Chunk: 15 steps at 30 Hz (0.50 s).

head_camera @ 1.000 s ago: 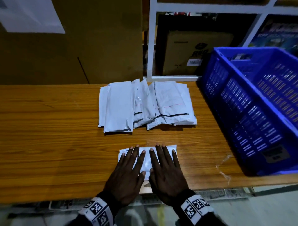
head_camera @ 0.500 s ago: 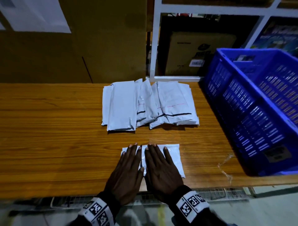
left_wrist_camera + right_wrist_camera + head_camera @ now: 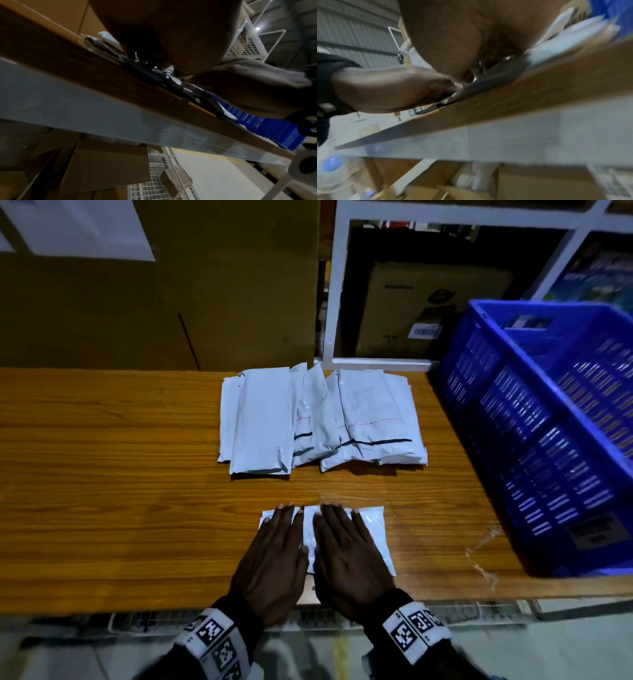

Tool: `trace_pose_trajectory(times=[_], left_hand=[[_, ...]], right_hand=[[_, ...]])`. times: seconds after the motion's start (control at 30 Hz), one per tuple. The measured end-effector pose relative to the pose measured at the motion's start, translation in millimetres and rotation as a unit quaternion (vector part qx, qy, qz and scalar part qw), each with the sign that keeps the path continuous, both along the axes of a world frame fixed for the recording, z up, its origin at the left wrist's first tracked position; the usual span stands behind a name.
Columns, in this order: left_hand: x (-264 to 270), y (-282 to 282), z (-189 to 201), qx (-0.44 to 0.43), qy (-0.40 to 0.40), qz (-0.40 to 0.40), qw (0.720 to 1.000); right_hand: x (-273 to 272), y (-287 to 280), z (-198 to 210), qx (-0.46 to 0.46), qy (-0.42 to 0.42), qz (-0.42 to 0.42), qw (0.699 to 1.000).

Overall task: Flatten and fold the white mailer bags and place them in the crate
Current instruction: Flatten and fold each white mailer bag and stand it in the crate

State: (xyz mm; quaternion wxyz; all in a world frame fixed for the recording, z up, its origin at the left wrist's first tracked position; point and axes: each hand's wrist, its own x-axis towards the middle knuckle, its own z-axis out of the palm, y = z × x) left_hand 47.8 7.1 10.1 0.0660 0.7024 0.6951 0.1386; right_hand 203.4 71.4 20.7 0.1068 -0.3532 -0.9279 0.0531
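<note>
**One bag pressed flat, a pile waiting**

Left hand and right hand lie flat, fingers straight, pressing a folded mailer bag onto the table. Beyond, a pile of bags remains. The blue crate, far right, shows no bags inside.

The head view looks down over the desk; both wrist views look up from just below its near edge, sharing that edge and the hands' undersides

No legible text, barcode label on cardboard box, print unreadable
</note>
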Motion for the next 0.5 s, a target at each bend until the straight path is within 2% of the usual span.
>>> trace_pose_trajectory(times=[0.13, 0.33, 0.5], left_hand=[[12.8, 11.4, 4.1, 0.020, -0.006, 0.006, 1.000], [15.8, 22.6, -4.7, -0.006, 0.045, 0.003, 0.999], [14.6, 22.1, -5.3, -0.033, 0.057, -0.003, 0.998]], right_hand=[[12.6, 8.8, 5.0, -0.010, 0.014, -0.060, 0.998], [20.2, 12.4, -7.9, -0.011, 0.025, -0.043, 0.999], [19.5, 12.7, -8.5, -0.013, 0.023, -0.041, 0.999]])
